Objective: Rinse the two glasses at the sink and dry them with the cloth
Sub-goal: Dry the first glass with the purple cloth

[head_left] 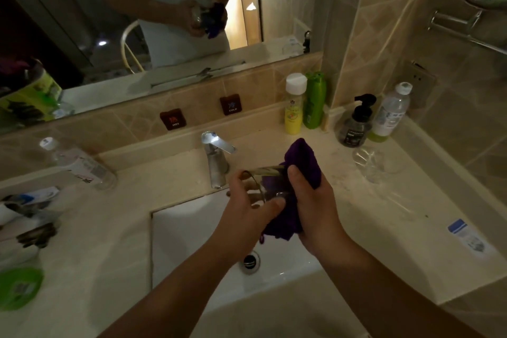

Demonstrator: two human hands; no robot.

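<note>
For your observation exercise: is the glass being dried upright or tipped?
Tipped. The glass lies sideways between both hands, its rim facing the left hand, purple cloth at its other end.

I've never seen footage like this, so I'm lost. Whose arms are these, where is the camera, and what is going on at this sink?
There is no machine here. The camera sits on a person's head and looks down at their own two bare hands; the mirror above shows their reflection. The left hand holds a clear glass on its side over the white sink. The right hand has its grip on a purple cloth pressed against that glass, apparently drying it. A second glass stands on the counter to the right, near several bottles. The tap stands behind the hands; I see no water running.
</note>
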